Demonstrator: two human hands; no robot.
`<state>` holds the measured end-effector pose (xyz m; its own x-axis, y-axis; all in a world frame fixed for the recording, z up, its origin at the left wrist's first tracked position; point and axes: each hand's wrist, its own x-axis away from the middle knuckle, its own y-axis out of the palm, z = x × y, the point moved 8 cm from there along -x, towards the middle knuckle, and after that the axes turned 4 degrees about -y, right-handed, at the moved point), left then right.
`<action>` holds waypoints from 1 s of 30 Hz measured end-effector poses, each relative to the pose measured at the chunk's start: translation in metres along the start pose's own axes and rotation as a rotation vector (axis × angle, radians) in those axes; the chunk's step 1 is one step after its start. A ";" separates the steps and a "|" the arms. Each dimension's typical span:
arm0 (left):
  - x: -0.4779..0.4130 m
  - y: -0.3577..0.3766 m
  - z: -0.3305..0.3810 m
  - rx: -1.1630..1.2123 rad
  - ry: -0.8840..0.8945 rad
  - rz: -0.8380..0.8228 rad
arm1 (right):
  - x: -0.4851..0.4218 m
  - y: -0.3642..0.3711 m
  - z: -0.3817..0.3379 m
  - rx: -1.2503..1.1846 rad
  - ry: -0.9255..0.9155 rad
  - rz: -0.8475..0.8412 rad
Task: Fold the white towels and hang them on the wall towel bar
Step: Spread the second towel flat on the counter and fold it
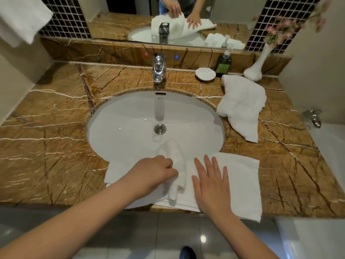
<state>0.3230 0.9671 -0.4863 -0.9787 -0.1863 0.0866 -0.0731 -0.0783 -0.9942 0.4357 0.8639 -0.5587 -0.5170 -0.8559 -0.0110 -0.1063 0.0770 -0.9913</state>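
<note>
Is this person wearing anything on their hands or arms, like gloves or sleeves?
The left hand and right hand are bare: no gloves, rings or watch show. Both forearms are uncovered to the picture's edge; no sleeve shows.

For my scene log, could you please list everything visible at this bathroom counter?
flat towel: one, white, counter's front edge
crumpled towel: one, white, counter right of sink
hanging towel: one, white, top left
sink: one, white, set in counter
counter: one, brown marble
tap: one, chrome, behind sink
soap dish: one, white, right of tap
bottle: one, dark green, beside dish
vase: one, white, pink flowers, back right
left hand: fingers pinch flat towel's fold
right hand: flat on flat towel
</note>
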 end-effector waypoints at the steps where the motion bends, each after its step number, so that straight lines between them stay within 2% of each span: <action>1: 0.008 -0.004 -0.003 -0.083 0.026 0.009 | 0.001 0.000 0.001 0.002 0.000 0.001; 4: 0.038 -0.016 -0.029 -0.186 0.022 0.037 | 0.001 0.000 0.001 -0.006 -0.003 0.011; 6: 0.060 -0.015 -0.050 -0.233 0.001 -0.011 | 0.002 -0.001 0.000 -0.014 -0.010 0.019; 11: 0.096 0.015 -0.087 -0.228 -0.121 -0.319 | 0.002 0.001 0.001 -0.006 -0.001 0.009; 13: 0.088 0.006 -0.084 -0.222 -0.166 -0.285 | 0.002 0.001 0.001 -0.007 -0.005 0.010; 18: 0.034 -0.019 -0.043 -0.158 -0.153 -0.034 | 0.005 0.000 0.002 -0.011 -0.009 -0.016; 20: 0.019 0.001 -0.029 -0.071 -0.115 -0.090 | 0.007 0.000 0.003 0.003 -0.024 -0.033; 23: 0.024 0.046 -0.030 0.045 -0.180 -0.339 | 0.011 -0.001 0.009 0.006 -0.070 -0.048; 24: 0.030 0.053 -0.031 0.068 -0.204 -0.358 | 0.012 -0.001 0.012 0.000 -0.080 -0.051; 27: 0.045 0.059 -0.029 0.068 -0.194 -0.220 | 0.013 -0.001 0.020 -0.001 -0.099 -0.054; 30: 0.060 0.059 -0.029 0.010 -0.240 -0.156 | 0.011 -0.003 0.025 0.007 -0.114 -0.064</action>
<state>0.2546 0.9795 -0.5418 -0.8822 -0.3978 0.2518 -0.2157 -0.1338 -0.9673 0.4512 0.8416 -0.5592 -0.4091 -0.9117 0.0374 -0.1293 0.0174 -0.9915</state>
